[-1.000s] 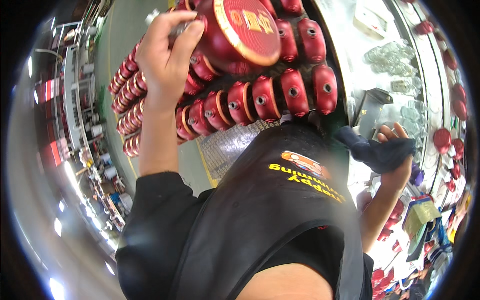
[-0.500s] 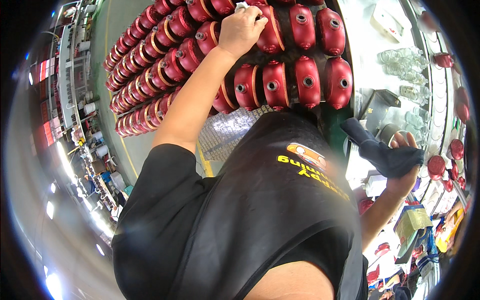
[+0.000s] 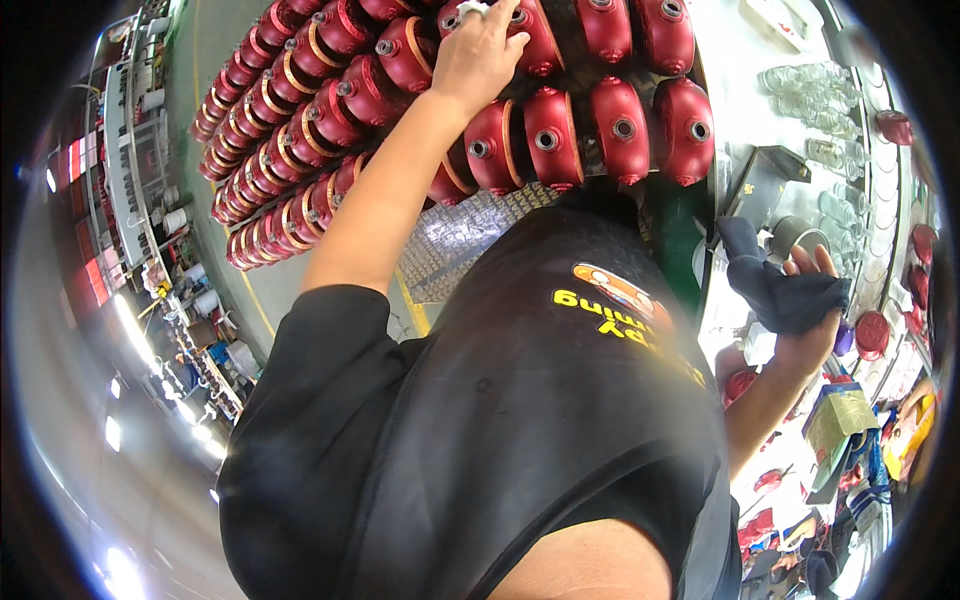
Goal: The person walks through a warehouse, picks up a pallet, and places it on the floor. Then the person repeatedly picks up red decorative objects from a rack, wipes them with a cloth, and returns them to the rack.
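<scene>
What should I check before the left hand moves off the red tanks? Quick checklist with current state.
1. Left hand in contact with a red tank in the upper row: ok, the palm lies on it.
2. Small white part at the left fingertips is secure: cannot tell, it sits at the picture's edge.
3. Right hand has hold of the dark cloth: ok, the cloth is draped in the hand.
4. Neighbouring tanks seated in their rows: ok, none visibly out of line.
5. Filler openings are capped: cannot tell.
</scene>
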Demonstrator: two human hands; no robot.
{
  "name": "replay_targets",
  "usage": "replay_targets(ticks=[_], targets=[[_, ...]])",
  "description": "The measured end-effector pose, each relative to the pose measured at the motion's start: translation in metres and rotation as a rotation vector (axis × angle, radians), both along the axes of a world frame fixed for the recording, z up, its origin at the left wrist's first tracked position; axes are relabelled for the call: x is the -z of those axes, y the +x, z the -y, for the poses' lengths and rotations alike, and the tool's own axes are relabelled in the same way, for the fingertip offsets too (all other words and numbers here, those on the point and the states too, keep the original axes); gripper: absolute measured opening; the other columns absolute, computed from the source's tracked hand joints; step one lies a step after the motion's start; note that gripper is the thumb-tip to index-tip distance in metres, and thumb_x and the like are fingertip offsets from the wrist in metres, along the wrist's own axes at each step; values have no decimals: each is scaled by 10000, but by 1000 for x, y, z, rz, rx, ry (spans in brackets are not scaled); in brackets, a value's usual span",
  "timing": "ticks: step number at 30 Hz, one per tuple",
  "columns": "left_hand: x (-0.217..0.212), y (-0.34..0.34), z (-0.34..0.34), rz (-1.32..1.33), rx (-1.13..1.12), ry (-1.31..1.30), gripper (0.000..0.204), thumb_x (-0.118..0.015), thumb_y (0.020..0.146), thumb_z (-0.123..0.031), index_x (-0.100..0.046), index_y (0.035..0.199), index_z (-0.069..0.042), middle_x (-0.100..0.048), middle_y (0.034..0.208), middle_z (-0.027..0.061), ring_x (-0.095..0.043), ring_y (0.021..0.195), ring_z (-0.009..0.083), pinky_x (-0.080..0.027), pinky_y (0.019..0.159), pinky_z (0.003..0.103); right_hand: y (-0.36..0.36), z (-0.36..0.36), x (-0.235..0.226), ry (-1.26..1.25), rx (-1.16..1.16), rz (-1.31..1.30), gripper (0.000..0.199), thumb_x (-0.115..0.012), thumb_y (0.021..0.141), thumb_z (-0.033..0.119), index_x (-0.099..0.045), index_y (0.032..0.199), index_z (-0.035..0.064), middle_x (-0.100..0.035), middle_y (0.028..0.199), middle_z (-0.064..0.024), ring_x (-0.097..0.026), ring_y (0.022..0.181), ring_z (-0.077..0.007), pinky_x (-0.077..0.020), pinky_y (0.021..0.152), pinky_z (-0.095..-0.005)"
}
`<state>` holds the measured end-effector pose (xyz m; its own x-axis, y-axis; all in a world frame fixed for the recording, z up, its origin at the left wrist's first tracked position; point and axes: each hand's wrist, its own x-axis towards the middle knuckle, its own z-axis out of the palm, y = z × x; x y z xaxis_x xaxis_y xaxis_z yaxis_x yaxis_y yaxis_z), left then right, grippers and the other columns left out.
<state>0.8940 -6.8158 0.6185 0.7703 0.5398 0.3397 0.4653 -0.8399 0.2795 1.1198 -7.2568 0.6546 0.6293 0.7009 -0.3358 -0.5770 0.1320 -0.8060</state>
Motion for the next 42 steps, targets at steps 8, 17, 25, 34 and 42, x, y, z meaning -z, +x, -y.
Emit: replay_targets(ticks=[8,17,25,34,42], targets=[[-12,-50,104,-209,181,-181,272,-708,799,-242,-534,920,-71,-581,802,161,-624,778,323,-522,635,407,-46,-20,-12,-65,59,17,771,-532,915,529,-378,1377,-69,-554,1245,-240,-612,1049,-279,-501,934,-391],[-21,-67,96,62,227,-321,207,-709,824,-144,-608,961,-26,-627,812,127,-616,709,292,-494,631,361,-121,-54,-12,-200,-61,-90,608,-455,974,466,-477,1287,-55,-623,1084,-198,-652,905,-229,-545,830,-359],[-121,-125,119,438,177,-808,287,-712,865,-92,-574,1085,31,-586,948,72,-538,803,113,-426,702,231,-144,-96,0,83,-370,-298,650,-525,811,208,-381,1394,-42,-591,1207,-205,-610,1087,-243,-466,981,-352],[-133,-116,159,437,212,-837,323,-729,862,-143,-578,1096,22,-591,984,56,-519,816,93,-422,722,223,-145,-90,-19,104,-411,-337,899,-734,723,214,-287,1473,-4,-515,1346,-140,-518,1222,-200,-403,1039,-324],[-141,-97,171,260,397,-637,301,-752,843,-187,-616,1025,9,-657,865,89,-554,653,120,-441,576,236,-146,-77,-21,-89,-259,-476,431,-547,831,117,-529,1238,-24,-622,1119,-88,-605,981,-123,-495,881,-273]])
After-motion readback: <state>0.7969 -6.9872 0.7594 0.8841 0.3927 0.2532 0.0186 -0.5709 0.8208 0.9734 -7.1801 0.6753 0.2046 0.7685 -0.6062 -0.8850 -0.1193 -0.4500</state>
